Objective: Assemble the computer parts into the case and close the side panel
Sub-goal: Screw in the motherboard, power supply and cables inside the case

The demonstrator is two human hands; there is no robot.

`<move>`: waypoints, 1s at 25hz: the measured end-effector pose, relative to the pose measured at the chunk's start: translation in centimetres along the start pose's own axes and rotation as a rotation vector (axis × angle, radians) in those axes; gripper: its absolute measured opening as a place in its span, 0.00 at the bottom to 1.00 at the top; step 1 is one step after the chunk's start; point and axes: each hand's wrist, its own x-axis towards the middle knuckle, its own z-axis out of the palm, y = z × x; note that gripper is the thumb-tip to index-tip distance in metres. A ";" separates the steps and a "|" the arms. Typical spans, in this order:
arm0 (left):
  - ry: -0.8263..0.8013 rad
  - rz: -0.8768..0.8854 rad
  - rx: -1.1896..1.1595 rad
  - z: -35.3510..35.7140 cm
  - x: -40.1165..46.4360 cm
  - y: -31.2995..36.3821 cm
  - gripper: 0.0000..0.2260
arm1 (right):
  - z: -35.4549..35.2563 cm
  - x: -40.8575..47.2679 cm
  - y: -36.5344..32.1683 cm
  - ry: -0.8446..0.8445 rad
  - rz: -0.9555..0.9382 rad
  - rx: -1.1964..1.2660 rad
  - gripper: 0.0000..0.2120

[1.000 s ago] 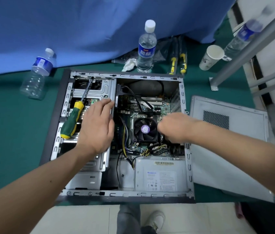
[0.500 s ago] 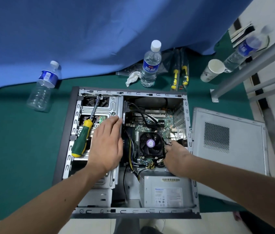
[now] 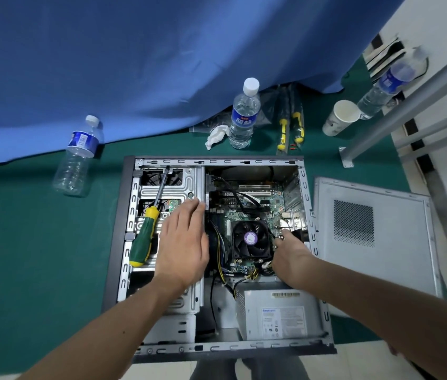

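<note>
Two hands down inside the open computer case, itself flat on the green worktop with its open side up. Left hand palm down on the metal drive cage in the left half of the case, fingers straight and close together, tips at the cage's right edge: grip apart, nothing held. Right hand just right of the black CPU fan, fingers bent down toward the cables and the motherboard; fingertips hidden behind the hand itself, so cannot tell whether that grip is clamped on anything. Green and yellow screwdriver loose on the drive cage just left of the left hand, shaft pointing far, not touched by either hand. Grey power supply in the near right corner of the case, label up, with yellow and black wires running from it toward the board. Side panel off the case, flat on the worktop just to its right, vent grille up. Beyond the far edge of the case: an upright water bottle, a crumpled tissue just left of it, and two yellow-handled tools to its right. Farther right, a paper cup and a second bottle behind a grey metal bar. Far left, an empty bottle against the blue cloth along the far side.
</note>
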 end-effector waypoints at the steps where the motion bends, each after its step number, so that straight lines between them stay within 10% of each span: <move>1: 0.001 0.000 -0.004 0.0 0.0 0.0 0.24 | 0.0 -0.1 0.0 0.002 0.001 0.000 0.16; 8: 0.007 -0.006 -0.010 -0.2 -0.1 0.2 0.23 | -0.3 -2.8 0.3 0.227 0.061 0.251 0.10; 15: 0.004 -0.005 -0.014 -0.2 -0.1 0.0 0.23 | 2.8 -3.6 5.4 0.868 0.304 0.765 0.17; 25: 0.000 0.004 -0.034 0.2 0.1 -0.2 0.21 | 3.2 0.8 3.2 1.125 0.568 0.975 0.13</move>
